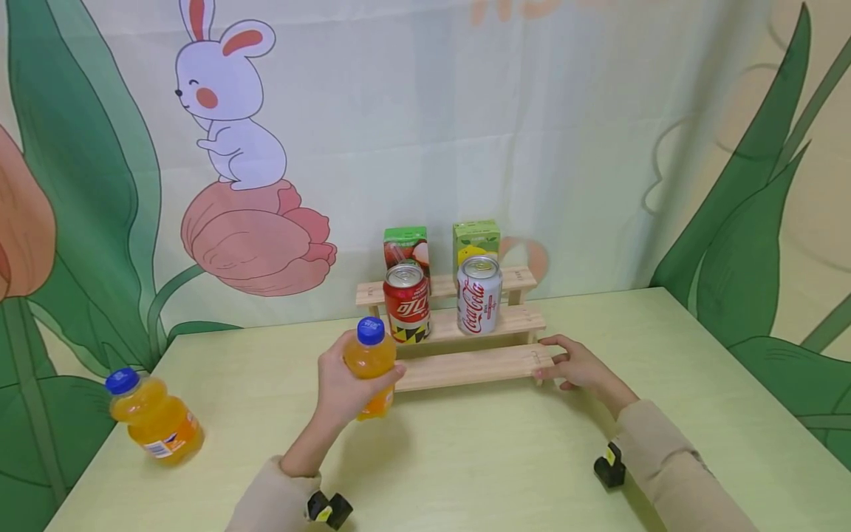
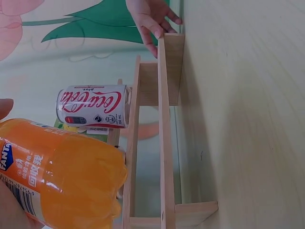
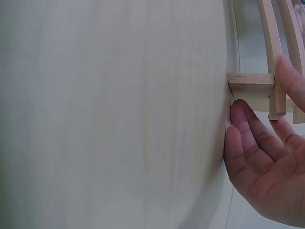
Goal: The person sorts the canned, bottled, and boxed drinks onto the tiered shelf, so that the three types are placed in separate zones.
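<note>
My left hand [image 1: 337, 388] grips an orange Fanta bottle [image 1: 371, 360] with a blue cap, held upright at the left front of a three-step wooden stand [image 1: 465, 369]. In the left wrist view the bottle's base [image 2: 90, 176] is beside the stand's boards, apart from the lowest one. At the other end, my right hand [image 1: 581, 369] holds the right end of the lowest step, thumb on one face and fingers around the end, as the right wrist view shows. A red cola can [image 1: 408, 307] and a white Coca-Cola can [image 1: 479, 303] stand on the middle step.
Two green drink cartons, one with red fruit [image 1: 405, 238] and one with lemons [image 1: 476, 233], are on the top step. Another orange bottle [image 1: 166, 425] stands on the table's left side. A printed cloth [image 1: 412, 125] hangs behind the table [image 1: 465, 465].
</note>
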Action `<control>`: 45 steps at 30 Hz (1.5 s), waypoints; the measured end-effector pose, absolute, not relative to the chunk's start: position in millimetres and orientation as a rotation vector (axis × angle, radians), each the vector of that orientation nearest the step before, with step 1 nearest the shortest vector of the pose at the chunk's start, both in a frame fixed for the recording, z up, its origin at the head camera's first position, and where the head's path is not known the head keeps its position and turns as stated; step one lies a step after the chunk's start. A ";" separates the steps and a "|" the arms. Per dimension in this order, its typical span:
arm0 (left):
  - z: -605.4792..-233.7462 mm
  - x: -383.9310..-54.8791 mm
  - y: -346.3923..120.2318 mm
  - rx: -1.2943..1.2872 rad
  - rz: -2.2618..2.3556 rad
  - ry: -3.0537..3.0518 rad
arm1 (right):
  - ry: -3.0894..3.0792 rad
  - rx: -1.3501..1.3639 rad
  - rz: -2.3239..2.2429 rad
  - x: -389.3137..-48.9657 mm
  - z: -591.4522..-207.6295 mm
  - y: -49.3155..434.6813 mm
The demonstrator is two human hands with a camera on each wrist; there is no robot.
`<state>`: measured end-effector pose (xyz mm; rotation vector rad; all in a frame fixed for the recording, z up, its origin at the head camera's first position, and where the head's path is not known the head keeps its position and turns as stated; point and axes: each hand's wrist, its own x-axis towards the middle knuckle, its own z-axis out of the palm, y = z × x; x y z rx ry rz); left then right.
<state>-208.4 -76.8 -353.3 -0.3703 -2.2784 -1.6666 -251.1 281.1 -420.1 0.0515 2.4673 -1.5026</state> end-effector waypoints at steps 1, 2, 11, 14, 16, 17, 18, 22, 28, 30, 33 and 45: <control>-353.3 -208.0 -76.1 -0.381 -1.667 -2.276 | 2.467 0.049 -1.504 -250.9 -419.6 280.8; -353.6 -208.0 -75.1 -0.391 -1.669 -2.275 | 2.468 0.041 -1.503 -250.4 -419.2 280.8; -355.3 -209.1 -65.2 -0.473 -1.672 -2.250 | 2.466 0.012 -1.513 -248.1 -416.5 280.1; -355.9 -210.8 -61.3 -0.509 -1.666 -2.230 | 2.467 0.016 -1.516 -249.0 -417.8 280.5; -355.5 -211.4 -58.9 -0.528 -1.667 -2.213 | 2.468 0.019 -1.513 -249.9 -419.0 280.8; -355.1 -211.7 -57.8 -0.533 -1.668 -2.206 | 2.469 0.022 -1.511 -250.3 -419.5 280.9; -354.9 -211.9 -56.6 -0.536 -1.670 -2.202 | 2.469 0.027 -1.510 -250.6 -420.0 280.9; -354.5 -211.9 -52.3 -0.527 -1.689 -2.201 | 2.470 0.038 -1.509 -251.0 -420.8 281.1; -353.6 -212.9 -46.6 -0.542 -1.704 -2.209 | 2.468 0.035 -1.511 -250.6 -419.5 280.9; -353.8 -213.9 -45.0 -0.538 -1.696 -2.223 | 2.469 0.036 -1.511 -250.5 -419.2 280.8; -353.3 -214.6 -42.5 -0.530 -1.689 -2.243 | 2.465 0.033 -1.515 -250.4 -419.0 280.5; -350.7 -219.4 -32.4 -0.545 -1.690 -2.253 | 2.463 0.023 -1.519 -249.8 -419.0 280.7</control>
